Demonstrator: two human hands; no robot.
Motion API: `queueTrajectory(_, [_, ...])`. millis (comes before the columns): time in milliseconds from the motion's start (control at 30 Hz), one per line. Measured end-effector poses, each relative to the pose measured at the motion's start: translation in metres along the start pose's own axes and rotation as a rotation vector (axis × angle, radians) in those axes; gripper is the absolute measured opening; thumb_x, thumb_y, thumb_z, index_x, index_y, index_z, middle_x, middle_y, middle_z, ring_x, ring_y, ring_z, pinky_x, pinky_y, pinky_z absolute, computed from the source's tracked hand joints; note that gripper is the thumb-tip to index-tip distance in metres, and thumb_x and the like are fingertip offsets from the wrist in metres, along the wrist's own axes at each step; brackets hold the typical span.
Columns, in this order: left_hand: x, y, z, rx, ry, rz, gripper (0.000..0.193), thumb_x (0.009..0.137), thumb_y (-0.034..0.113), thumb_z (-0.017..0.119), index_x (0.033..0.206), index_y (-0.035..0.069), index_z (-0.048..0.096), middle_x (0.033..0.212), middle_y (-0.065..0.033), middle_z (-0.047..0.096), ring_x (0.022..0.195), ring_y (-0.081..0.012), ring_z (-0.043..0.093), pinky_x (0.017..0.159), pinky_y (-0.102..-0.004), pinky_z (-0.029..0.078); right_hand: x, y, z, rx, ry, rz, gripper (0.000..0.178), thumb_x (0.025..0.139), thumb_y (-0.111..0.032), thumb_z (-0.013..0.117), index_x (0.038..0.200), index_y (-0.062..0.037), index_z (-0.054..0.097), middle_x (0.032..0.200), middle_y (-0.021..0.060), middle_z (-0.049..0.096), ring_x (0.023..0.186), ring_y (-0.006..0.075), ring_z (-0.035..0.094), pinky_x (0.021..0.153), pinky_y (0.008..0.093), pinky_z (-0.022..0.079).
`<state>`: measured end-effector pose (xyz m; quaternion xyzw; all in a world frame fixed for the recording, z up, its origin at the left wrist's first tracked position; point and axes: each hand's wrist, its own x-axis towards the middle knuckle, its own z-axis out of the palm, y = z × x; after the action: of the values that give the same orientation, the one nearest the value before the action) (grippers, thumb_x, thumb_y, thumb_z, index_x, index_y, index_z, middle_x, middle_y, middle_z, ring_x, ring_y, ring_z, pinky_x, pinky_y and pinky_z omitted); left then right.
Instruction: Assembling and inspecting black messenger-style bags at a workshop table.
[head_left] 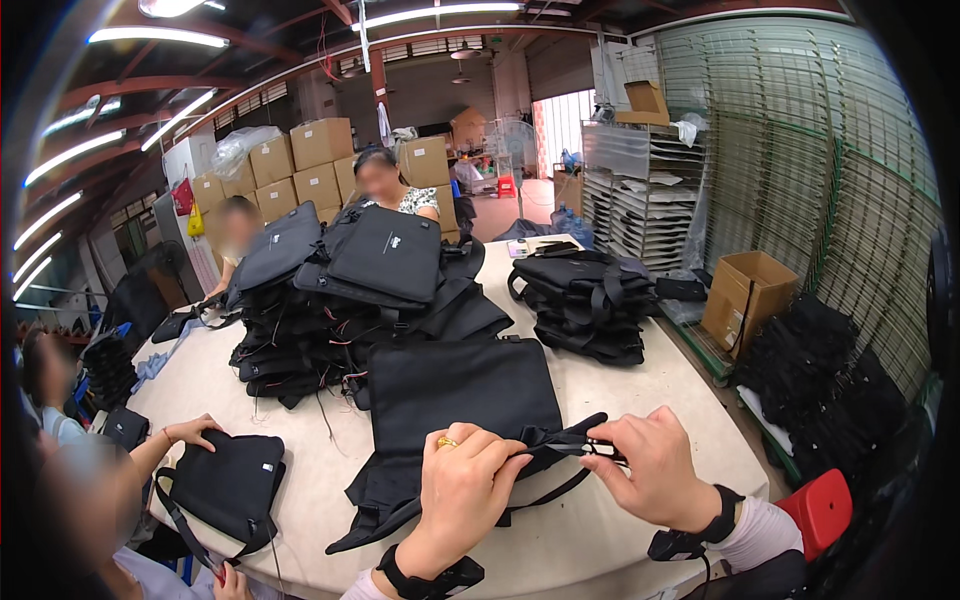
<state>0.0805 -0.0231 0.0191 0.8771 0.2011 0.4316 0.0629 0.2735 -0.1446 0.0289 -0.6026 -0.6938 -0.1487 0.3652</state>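
Note:
A black fabric bag [465, 390] lies in front of me on the table, its flap spread flat. My left hand [465, 490], with a ring on one finger, pinches the bag's black strap [540, 437] near its right side. Close by on the right, my right hand [650, 465] is closed around small black-handled thread snips [606, 450]. Their narrow pale blade points left and meets the strap. The strap loops up between the two hands, and its lower part hangs past the bag's edge. My fingers partly hide both the strap and the snips.
A tall pile of black bags [385, 255] with loose threads rises behind; another bag stack [585, 300] stands right of it. At the left, a co-worker's hand [195, 432] rests on a bag [228, 485]. A red stool [820, 510] and cardboard box [745, 300] stand right of the table [690, 425].

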Motion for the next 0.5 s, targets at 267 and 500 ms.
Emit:
queueTrajectory(267, [0.001, 0.001, 0.005, 0.017, 0.035, 0.008, 0.008, 0.079, 0.014, 0.077, 0.084, 0.009, 0.073, 0.074, 0.0008, 0.062, 0.080, -0.0201, 0.058, 0.083, -0.0380, 0.040, -0.002, -0.006, 0.013, -0.078, 0.082, 0.004, 0.018, 0.085, -0.025, 0.074, 0.091, -0.0100, 0.066, 0.076, -0.0011, 0.061, 0.058, 0.0182, 0.054, 0.060, 0.0331, 0.033])
queueTrajectory(500, [0.001, -0.004, 0.005, 0.003, 0.055, 0.013, 0.009, 0.076, 0.012, 0.079, 0.083, 0.009, 0.074, 0.074, 0.0017, 0.063, 0.079, -0.0191, 0.056, 0.079, -0.0352, 0.037, 0.004, -0.011, 0.010, -0.155, 0.039, 0.001, 0.015, 0.080, -0.020, 0.077, 0.087, -0.0090, 0.068, 0.075, 0.0002, 0.064, 0.058, 0.0199, 0.055, 0.059, 0.0342, 0.034])
